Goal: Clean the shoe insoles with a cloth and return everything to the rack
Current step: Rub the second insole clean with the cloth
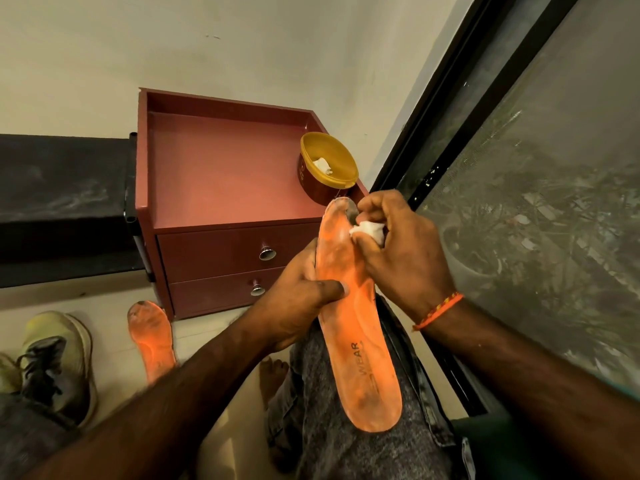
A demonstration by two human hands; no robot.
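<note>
Your right hand (398, 251) pinches the white cloth (369, 232) against the toe of the orange insole (353, 327). Your left hand (298, 303) grips that insole over your knee. Second insole (152, 341) lies on floor beside shoes (55, 362).

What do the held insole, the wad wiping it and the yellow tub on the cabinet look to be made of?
Insole: likely foam with an orange fabric-like top, matte, grime-smudged and worn grey at the toe, with printed lettering.
Wad in the right hand: white, soft and crumpled, cloth or tissue; unclear which.
Tub: probably plastic, with a smooth, slightly glossy yellow rim.
</note>
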